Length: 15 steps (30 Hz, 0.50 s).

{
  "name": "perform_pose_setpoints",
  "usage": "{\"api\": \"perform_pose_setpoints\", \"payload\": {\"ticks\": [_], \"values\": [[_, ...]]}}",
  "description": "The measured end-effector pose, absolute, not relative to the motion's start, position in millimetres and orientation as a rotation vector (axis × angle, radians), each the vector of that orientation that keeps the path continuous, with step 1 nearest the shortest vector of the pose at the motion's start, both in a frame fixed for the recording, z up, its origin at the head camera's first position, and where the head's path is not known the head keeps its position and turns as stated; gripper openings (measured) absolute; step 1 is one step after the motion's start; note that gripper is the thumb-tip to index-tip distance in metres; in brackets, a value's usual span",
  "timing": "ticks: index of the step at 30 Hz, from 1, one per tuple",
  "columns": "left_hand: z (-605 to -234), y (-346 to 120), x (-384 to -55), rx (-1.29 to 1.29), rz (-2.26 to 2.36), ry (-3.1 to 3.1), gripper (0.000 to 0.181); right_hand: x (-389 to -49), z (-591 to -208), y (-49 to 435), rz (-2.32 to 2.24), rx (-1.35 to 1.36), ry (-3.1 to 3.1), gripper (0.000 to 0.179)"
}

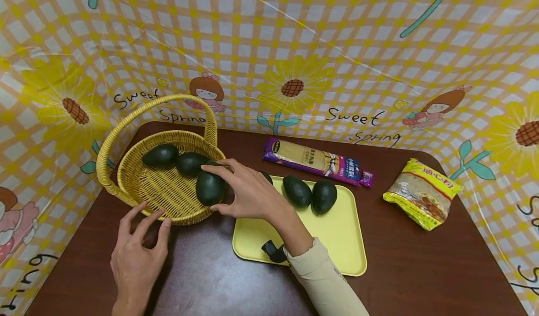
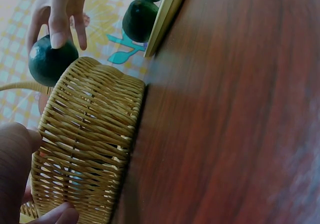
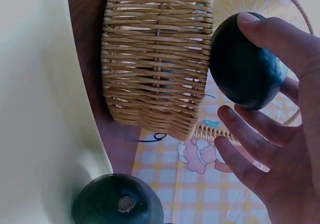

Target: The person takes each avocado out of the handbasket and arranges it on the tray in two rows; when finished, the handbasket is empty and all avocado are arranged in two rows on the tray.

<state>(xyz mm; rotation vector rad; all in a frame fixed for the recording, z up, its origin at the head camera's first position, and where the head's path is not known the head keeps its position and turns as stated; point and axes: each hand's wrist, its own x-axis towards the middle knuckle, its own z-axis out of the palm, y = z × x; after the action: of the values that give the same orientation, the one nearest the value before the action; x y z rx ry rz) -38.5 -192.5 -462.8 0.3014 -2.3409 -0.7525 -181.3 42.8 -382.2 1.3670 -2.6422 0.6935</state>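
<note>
My right hand (image 1: 248,192) pinches a dark green avocado (image 1: 210,188) between thumb and fingers, at the right rim of a yellow wicker basket (image 1: 191,218). In the right wrist view that avocado (image 3: 245,62) is beside the basket's rim. Two more avocados, one at the left (image 1: 160,156) and one beside it (image 1: 191,163), lie inside the basket. My left hand (image 1: 141,255) has its fingers spread at the basket's front rim, the fingertips apparently touching the wicker. On a yellow tray (image 1: 337,255) lie two avocados (image 1: 324,197) side by side; another is partly hidden behind my right hand.
A pasta packet (image 1: 311,159) lies behind the tray on the brown table (image 1: 404,269). To the right is a yellow noodle bag (image 1: 423,193). The basket's tall handle (image 1: 156,101) arches over it. A black object (image 1: 273,251) shows beside my right cuff. Checked cloth surrounds the table.
</note>
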Motion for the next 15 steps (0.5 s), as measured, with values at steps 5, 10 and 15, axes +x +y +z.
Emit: {"api": "perform_pose_setpoints", "payload": {"ticks": [5,10,15], "values": [[-463.1,-192.4,-37.5,0.311,-0.747,-2.349,0.025,-178.9,-382.3,45.6,0.689,1.368,-2.648,0.087],[-462.7,-191.7,-38.2,0.294,-0.748,-2.338,0.025,-176.3,-382.8,51.3,0.682,1.357,-2.647,0.087],[-463.2,-191.6,-38.5,0.284,-0.743,-2.337,0.025,-173.4,-383.1,56.2,0.685,1.353,-2.648,0.087]]}}
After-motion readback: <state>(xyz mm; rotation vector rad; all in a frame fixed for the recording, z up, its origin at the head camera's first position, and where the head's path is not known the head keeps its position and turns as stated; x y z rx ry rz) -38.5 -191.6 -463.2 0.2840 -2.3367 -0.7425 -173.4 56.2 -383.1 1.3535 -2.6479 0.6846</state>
